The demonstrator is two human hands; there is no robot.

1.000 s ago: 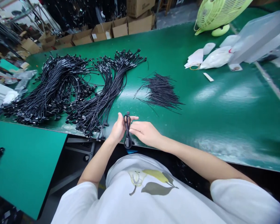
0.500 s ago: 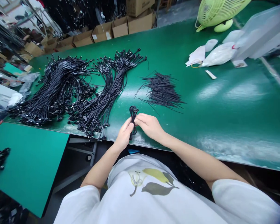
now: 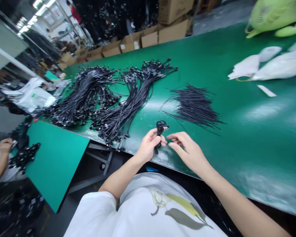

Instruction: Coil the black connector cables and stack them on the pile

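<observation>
My left hand pinches a small folded black cable just above the near edge of the green table. The cable's looped end sticks up past my thumb. My right hand hovers just right of it, fingers spread and holding nothing. A loose pile of thin black ties lies on the table beyond my right hand. Two big heaps of black cables spread across the table to the left.
White plastic bags and a pale green fan sit at the far right. Cardboard boxes line the table's far side. A lower green table stands at left, where another person's arm rests near bundled cables.
My right hand has let go of the folded cable and drawn away to the right, fingers opening. My left hand keeps the cable. The view has swung left.
</observation>
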